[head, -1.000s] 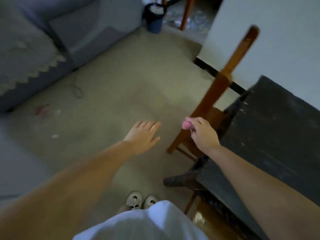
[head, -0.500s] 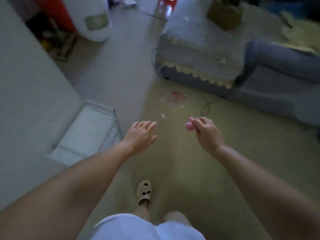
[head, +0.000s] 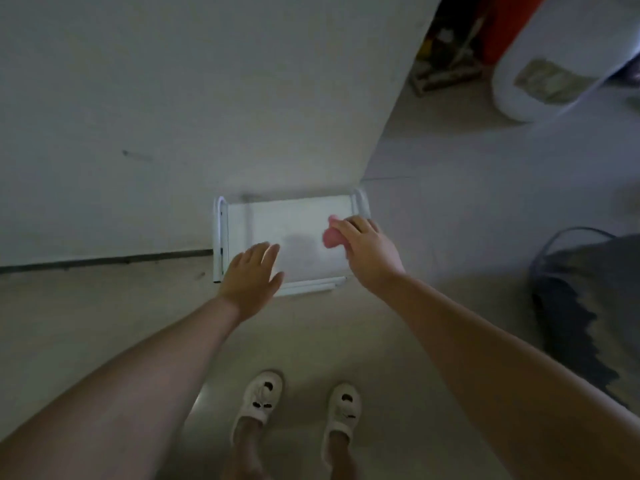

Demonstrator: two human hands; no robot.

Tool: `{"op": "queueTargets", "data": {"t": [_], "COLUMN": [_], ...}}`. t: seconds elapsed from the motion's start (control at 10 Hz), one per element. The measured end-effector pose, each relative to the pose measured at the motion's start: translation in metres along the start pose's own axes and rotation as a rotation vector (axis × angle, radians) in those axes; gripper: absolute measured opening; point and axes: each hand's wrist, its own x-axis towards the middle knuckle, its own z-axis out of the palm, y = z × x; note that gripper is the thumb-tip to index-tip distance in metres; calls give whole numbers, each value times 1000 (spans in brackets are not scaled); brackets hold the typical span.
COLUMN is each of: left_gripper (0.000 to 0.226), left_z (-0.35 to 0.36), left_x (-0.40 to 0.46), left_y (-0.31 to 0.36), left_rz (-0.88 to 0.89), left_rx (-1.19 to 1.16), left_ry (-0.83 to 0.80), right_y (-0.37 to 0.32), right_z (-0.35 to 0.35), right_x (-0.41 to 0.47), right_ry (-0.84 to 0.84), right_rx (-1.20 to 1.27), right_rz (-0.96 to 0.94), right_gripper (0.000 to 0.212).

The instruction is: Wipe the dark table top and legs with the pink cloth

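Note:
My right hand (head: 369,249) holds the bunched pink cloth (head: 331,237), which pokes out past the fingers. It hovers over the right side of a small white folding table (head: 294,220) standing by the wall. My left hand (head: 252,277) is stretched out flat, fingers straight, over that table's near left corner, holding nothing. The dark table is out of view.
A pale wall (head: 173,116) rises right behind the white table. A white sack (head: 554,64) and an orange object (head: 505,26) stand at the upper right. A grey sofa cover with a scalloped edge (head: 588,306) lies at the right. My two feet in white shoes (head: 298,407) stand below.
The view has swung left, away from the dark table and chair, past the sofa, to the white folding table. Both hands stay stretched forward; the right keeps the pink cloth.

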Motion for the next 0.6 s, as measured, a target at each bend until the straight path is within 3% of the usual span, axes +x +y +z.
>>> {"op": "queueTargets", "data": {"t": [0.2, 0.3, 0.4, 0.5, 0.6], "left_gripper": [59, 59, 59, 63, 65], "left_z": [75, 107, 118, 106, 71], "left_x": [22, 21, 20, 18, 19], "left_y": [-15, -24, -25, -20, -26], "left_rz": [-186, -161, -165, -191, -181], "left_rx": [-33, 5, 34, 8, -52], "left_ry": [137, 294, 328, 221, -21], "right_y": [27, 36, 45, 43, 25], "right_z": [81, 121, 145, 141, 108], "right_x": [60, 57, 46, 45, 55], "right_ry": [-61, -81, -63, -165, -376], "right_rx": [-44, -127, -211, -314, -408], "right_rz": [-165, -201, -211, -215, -212], "right_gripper": [42, 53, 52, 57, 67]}}
